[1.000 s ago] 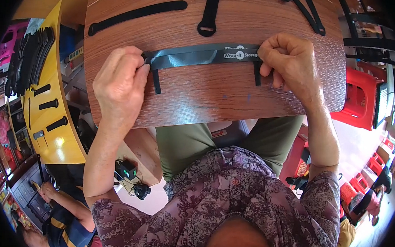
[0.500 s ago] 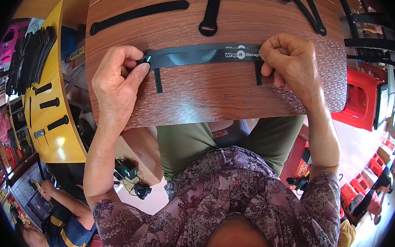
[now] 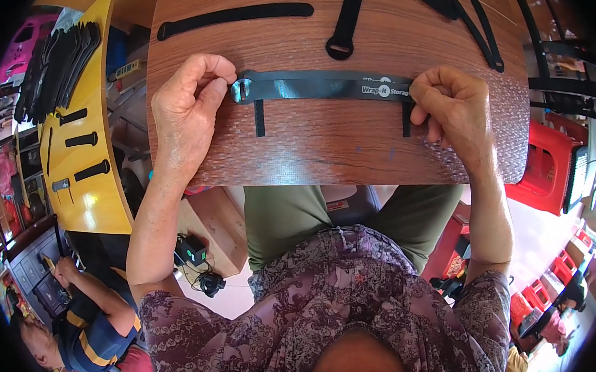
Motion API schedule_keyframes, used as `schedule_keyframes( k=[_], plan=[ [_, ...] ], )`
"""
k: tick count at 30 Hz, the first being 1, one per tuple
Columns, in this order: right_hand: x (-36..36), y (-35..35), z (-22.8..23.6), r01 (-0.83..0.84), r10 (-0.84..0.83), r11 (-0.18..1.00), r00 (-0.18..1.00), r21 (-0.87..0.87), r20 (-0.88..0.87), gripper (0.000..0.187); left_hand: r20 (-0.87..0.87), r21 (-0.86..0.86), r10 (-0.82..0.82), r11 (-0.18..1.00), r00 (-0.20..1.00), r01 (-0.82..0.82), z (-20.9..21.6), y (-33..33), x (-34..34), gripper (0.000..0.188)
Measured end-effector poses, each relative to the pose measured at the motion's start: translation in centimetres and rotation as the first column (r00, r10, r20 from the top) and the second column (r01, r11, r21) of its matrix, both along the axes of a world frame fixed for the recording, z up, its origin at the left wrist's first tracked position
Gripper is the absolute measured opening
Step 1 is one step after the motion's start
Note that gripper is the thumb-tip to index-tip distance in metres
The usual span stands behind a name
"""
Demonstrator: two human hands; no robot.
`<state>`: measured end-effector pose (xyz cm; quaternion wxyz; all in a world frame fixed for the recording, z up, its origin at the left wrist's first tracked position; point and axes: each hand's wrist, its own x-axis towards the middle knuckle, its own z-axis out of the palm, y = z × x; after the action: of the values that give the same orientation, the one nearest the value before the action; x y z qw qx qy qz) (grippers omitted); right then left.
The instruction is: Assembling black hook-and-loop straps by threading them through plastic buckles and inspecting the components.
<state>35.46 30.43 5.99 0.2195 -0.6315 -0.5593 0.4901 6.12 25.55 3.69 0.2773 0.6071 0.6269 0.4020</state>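
Note:
A flat black strap point(image 3: 319, 89) with pale print and a ringed left end is stretched across the wooden table in front of me; a second layer's edge shows along its top. Thumb and forefinger of my left hand point(image 3: 187, 107) are pinched together at the rim of the ringed end, leaving its slot visible. My right hand point(image 3: 453, 105) pinches the other end, which its curled fingers hide. Two short black strips point(image 3: 260, 119) stick out below the strap, one near each end.
More black straps lie along the table's far side: a long one point(image 3: 236, 17), a ringed one point(image 3: 348, 19) and several at far right point(image 3: 469, 22). On the yellow table point(image 3: 98, 205) at left are a pile of black straps point(image 3: 59, 67) and small pieces. A red stool point(image 3: 546, 164) stands right; another person point(image 3: 91, 321) sits lower left.
My left fingers have eased outward, so the strap's ringed end, covered before, now shows. My right hand keeps its pinch. The table and strap appear shifted rightward in view.

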Motion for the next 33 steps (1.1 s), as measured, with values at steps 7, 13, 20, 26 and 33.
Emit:
schedule_keyframes(
  k=[7, 13, 20, 26, 33],
  plan=[
    [-0.1, -0.1, 0.2, -0.002, 0.002, 1.000, 1.000, -0.008, 0.012, 0.012, 0.076, -0.081, 0.000, 0.997, 0.997, 0.006, 0.3, 0.0, -0.5, 0.015],
    [-0.1, 0.0, 0.1, -0.009, 0.009, 1.000, 1.000, -0.020, 0.007, 0.012, 0.059, -0.025, -0.056, 0.998, 0.997, 0.058, -0.1, 0.1, -0.7, 0.019],
    [-0.2, 0.0, 0.3, -0.002, 0.003, 1.000, 1.000, -0.015, 0.013, 0.013, -0.062, 0.004, -0.153, 0.988, 0.986, 0.154, 0.3, 0.4, -1.1, 0.020],
    [-0.1, -0.1, 0.1, -0.016, 0.016, 1.000, 0.999, 0.022, 0.034, 0.012, 0.032, -0.129, -0.064, 0.989, 0.997, 0.068, 1.1, -0.3, -0.2, 0.024],
    [-0.1, -0.2, 0.7, 0.019, -0.020, 0.999, 1.000, -0.033, -0.022, 0.009, -0.139, -0.094, -0.138, 0.988, 0.981, 0.126, 1.0, 0.2, 0.0, 0.031]
  ],
)
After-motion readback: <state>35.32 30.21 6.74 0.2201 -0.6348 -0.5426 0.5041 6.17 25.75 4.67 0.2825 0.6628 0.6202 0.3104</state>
